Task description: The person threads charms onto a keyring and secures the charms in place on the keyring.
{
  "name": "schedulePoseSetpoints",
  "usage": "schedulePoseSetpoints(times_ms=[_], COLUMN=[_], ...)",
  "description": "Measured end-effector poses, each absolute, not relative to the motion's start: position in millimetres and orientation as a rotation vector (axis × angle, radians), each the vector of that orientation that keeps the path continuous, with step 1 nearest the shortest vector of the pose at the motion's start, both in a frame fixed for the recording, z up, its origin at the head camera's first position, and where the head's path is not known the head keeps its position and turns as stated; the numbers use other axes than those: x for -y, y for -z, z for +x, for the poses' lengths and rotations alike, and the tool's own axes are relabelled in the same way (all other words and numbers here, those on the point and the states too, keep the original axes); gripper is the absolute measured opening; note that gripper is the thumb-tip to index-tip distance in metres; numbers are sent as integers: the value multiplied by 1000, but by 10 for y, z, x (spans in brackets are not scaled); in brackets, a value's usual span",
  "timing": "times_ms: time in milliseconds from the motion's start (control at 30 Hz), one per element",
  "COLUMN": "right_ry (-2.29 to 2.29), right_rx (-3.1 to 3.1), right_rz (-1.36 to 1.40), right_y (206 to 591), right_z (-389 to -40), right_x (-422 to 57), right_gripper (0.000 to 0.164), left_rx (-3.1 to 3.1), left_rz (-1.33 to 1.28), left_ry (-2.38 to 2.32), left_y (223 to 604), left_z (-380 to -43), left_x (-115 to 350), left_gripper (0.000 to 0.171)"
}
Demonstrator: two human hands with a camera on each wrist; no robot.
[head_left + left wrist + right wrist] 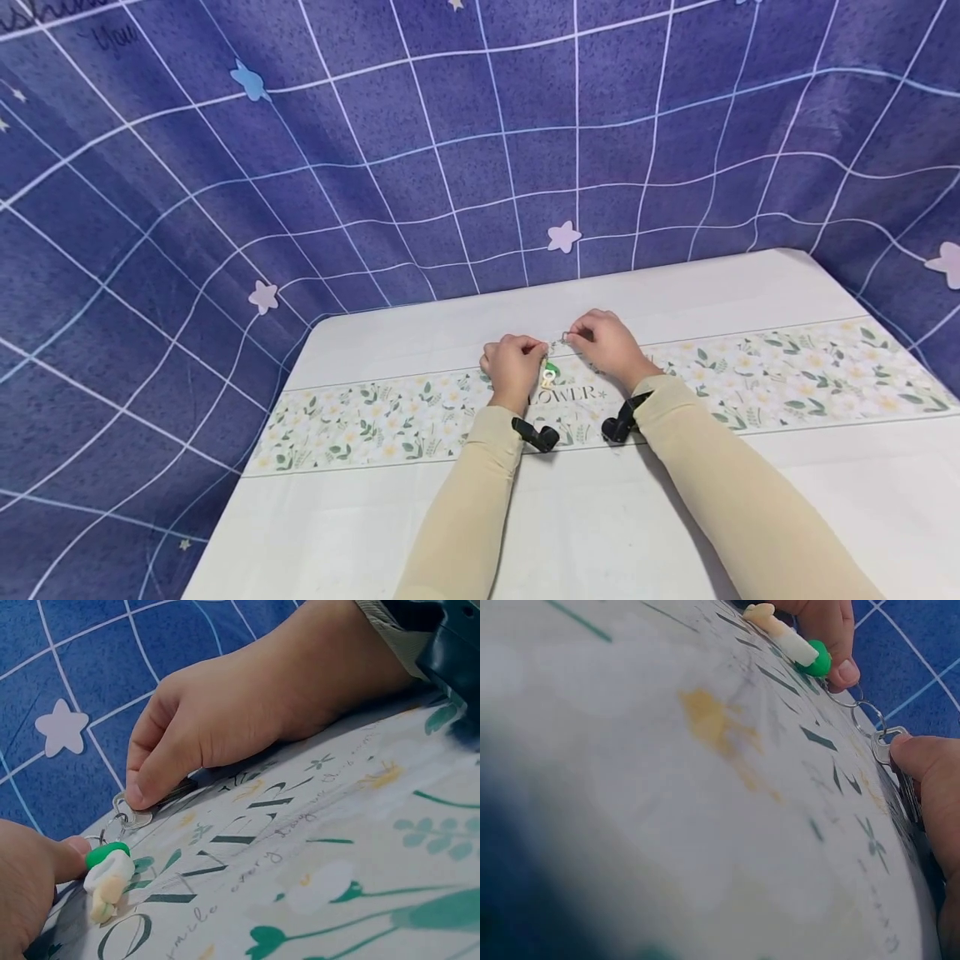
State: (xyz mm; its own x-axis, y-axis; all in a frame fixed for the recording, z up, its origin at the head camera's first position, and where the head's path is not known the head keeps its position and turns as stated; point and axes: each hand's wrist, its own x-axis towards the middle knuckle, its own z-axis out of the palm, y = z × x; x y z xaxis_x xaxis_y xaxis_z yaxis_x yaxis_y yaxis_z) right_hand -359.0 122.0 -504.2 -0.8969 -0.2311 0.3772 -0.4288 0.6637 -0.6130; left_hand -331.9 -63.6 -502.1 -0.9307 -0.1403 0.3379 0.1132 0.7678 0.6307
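My left hand [513,367] pinches a metal ring joined to a small keychain charm [549,377]. In the left wrist view the charm [110,876] has a green top and a white and cream body, and it hangs beside the thumb. Opposite it, my right hand [609,343] pinches the silver head of a key [136,817] between thumb and finger. Linked rings [867,718] run from the charm to the key head [881,748] in the right wrist view. The key blade, perhaps more than one, is partly hidden under the right fingers.
A white table [337,525] carries a floral runner [330,425] with printed lettering, lying beneath both hands. Behind and to the left hangs a blue curtain [420,192] with a grid and star pattern. Black wrist cameras [536,435] sit on both sleeves.
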Motion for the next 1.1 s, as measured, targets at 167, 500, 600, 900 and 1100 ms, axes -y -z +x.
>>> schedulePoseSetpoints(times_ms=[167,500,600,900,1100], right_ry=[-1004,-969,-979,-1007,-1134], right_rx=[2656,2660,2664,2692,2682], right_rz=[489,469,462,447,490], right_y=[5056,5060,5061,5064,5090], right_z=[-3587,-3587,-3584,-3559,-3560], right_x=[-1203,-1207,-1211,-1214,-1312], right_gripper=[17,20,20,20,22], left_rx=[2591,2621,2630,2621,2623], left_rz=[20,33,38,52,7], left_ry=[939,904,907,930,994], left_y=[5055,5079,5079,5099,5104], left_z=[-3325,-3345,-3345,-3337,-3302], left_x=[638,630,628,626,727], left_gripper=[10,12,12,13,17])
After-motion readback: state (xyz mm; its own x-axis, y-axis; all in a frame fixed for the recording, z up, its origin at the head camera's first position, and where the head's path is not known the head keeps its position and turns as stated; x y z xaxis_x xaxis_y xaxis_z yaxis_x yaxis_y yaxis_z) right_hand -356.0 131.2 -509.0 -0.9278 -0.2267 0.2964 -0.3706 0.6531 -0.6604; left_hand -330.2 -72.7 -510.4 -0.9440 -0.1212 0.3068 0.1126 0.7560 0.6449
